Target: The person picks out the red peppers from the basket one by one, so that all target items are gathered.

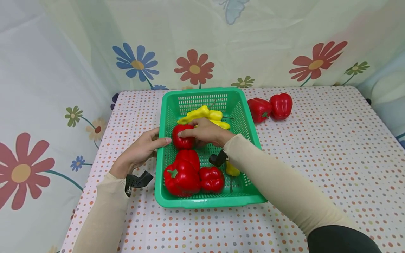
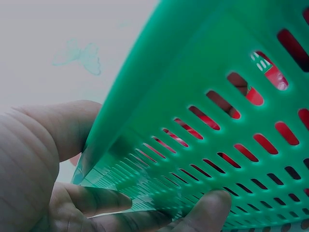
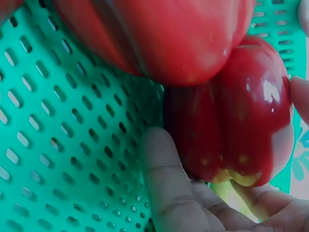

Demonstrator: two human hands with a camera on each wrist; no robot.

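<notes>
My right hand is inside a green slotted basket, holding a glossy red bell pepper near the left wall. In the right wrist view, thumb and fingers are set around the sides of this red bell pepper, whose blossom end shows. My left hand grips the basket's left rim, thumb over the top. Seen from the left wrist, its other fingers lie against the outer basket wall. More red bell peppers lie in the front left of the basket.
Long yellow peppers lie at the back of the basket, and another yellow pepper is partly under my right forearm. Two red bell peppers sit on the dotted tablecloth right of the basket. A flowered curtain hangs behind.
</notes>
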